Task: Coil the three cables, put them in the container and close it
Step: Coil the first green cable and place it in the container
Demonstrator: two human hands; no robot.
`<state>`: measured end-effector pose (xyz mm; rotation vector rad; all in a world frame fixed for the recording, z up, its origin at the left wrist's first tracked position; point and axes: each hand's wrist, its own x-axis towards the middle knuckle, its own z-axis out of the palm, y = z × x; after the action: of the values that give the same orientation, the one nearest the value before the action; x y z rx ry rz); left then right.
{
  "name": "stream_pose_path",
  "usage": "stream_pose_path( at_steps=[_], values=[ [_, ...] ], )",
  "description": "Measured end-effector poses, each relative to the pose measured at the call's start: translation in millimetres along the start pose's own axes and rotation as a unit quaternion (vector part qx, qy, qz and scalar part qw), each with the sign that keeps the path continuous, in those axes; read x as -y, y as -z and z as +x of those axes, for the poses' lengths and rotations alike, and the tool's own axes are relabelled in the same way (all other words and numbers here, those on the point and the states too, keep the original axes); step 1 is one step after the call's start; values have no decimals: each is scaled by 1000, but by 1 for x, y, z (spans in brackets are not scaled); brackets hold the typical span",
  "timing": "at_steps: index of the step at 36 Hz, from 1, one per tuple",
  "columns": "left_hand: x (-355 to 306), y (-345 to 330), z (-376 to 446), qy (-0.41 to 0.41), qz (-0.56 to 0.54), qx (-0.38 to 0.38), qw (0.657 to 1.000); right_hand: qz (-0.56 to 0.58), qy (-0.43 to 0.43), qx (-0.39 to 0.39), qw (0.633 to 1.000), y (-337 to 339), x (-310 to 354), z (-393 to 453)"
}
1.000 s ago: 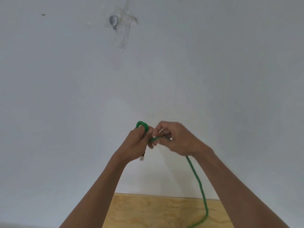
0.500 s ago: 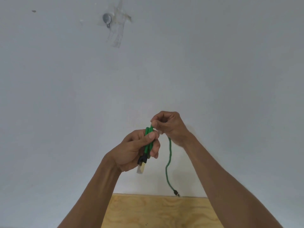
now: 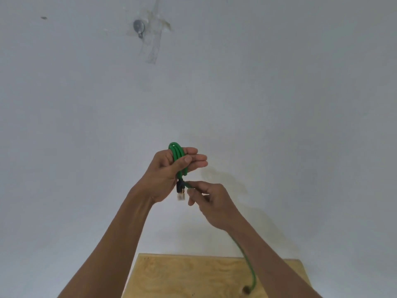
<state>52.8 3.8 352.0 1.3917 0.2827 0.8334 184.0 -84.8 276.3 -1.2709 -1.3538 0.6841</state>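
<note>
**Green cable held as a partial coil between two raised hands**

The green cable [image 3: 178,158] is looped in a few turns around the left hand [image 3: 169,173], which is raised in front of a pale wall [image 3: 279,93] above the far edge of a plywood worktop [image 3: 193,276]. The left fingers are nearly straight and point to the right, while the thumb presses the strands against them. A black plug with a clear tip [image 3: 180,191] hangs below this hand. The right hand [image 3: 211,203] sits just below and to the right, its fingers curled, pinching the strand where it leaves the coil. The free length passes behind the right forearm and drops to the worktop near its far right corner, where its end is blurred. A round metal fitting under tape [image 3: 138,26] marks the wall above.

Half a second earlier the right hand was above the left, pinching the cable at the top; it has since come down below the coil, and another turn lies over the left fingers.
</note>
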Motion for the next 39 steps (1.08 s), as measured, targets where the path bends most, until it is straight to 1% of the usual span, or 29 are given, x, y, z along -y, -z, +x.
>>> stream_pose_path(
  at_steps=[2, 4, 6, 8, 10, 11, 13, 15, 18, 21, 25, 29, 31, 33, 34, 37, 39],
  values=[
    [1, 5, -3, 4, 54, 11, 998, -56, 13, 14, 998, 7, 8, -1],
    [4, 8, -5, 6, 155, 15, 988, -127, 22, 35, 991, 15, 18, -1],
    [9, 11, -6, 13, 258, 5, 966, -204, 42, 59, 976, 23, 29, 3],
    [11, 11, -10, 20, 334, 4, 943, -245, 57, 74, 965, 30, 38, 7],
    [12, 6, -14, 26, 362, 26, 931, -285, 77, 74, 953, 36, 50, 13],
    [12, 2, -16, 33, 359, 37, 932, -308, 88, 69, 945, 39, 56, 16],
    [13, -4, -21, 62, 316, 48, 945, -318, 104, 61, 940, 48, 68, 23],
    [13, -8, -26, 89, 249, 54, 963, -275, 114, 64, 952, 56, 78, 31],
    [14, -16, -32, 105, 171, 55, 978, -148, 128, 73, 978, 64, 81, 43],
    [10, -25, -36, 112, 99, 72, 986, -27, 116, 90, 989, 71, 79, 53],
    [7, -32, -40, 104, 32, 115, 987, 97, 69, 103, 987, 70, 59, 62],
    [9, -35, -40, 66, -17, 176, 982, 224, 16, 99, 970, 52, 31, 53],
    [11, -36, -38, 44, -18, 204, 978, 253, -3, 86, 964, 43, 19, 43],
    [11, -35, -34, 24, -19, 207, 978, 265, -4, 84, 960, 30, 11, 31],
    [10, -35, -31, 16, -23, 201, 979, 262, -2, 81, 962, 22, 6, 26],
    [4, -32, -22, 9, -61, 161, 985, 262, -57, 31, 963, 2, 3, 9],
    [0, -27, -17, 10, -73, 133, 988, 286, -55, 26, 956, -5, 3, -2]
  ],
)
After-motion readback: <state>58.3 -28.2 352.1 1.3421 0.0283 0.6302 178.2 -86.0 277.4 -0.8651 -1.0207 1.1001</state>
